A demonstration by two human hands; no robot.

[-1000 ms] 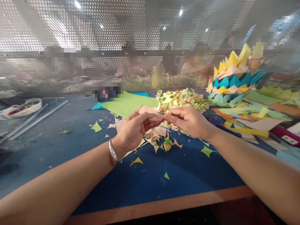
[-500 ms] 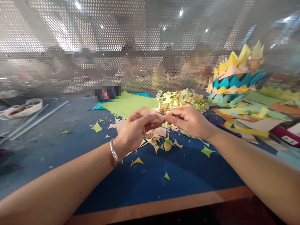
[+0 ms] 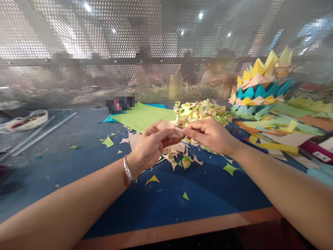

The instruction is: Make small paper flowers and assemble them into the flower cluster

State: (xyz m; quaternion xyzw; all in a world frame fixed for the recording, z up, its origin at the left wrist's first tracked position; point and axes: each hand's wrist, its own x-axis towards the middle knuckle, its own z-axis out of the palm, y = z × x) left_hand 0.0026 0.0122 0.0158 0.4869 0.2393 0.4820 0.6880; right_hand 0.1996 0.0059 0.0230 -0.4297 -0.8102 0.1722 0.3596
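Observation:
My left hand (image 3: 153,144), with a silver bangle at the wrist, pinches a pale pink piece of paper (image 3: 165,125) between thumb and fingers. My right hand (image 3: 208,136) has its thumb and fingertips closed on the right end of that same paper, so the two hands meet above the table. Part of the paper is hidden behind the left thumb. Below the hands lie pink paper offcuts (image 3: 175,149) and a small green curl of paper (image 3: 185,161). Just behind them rises a heap of small cut paper pieces (image 3: 203,111).
A green paper sheet (image 3: 145,116) lies behind the left hand. At the right stand stacked folded-paper crowns (image 3: 260,91), with coloured paper strips (image 3: 281,142) in front. On the left are a white tape roll (image 3: 27,119) and clear sticks (image 3: 45,133). A perforated metal screen (image 3: 156,41) closes the back.
Both hands stay almost in place, still closed on the pink paper. The paper's upper edge is tilted slightly differently between the fingers.

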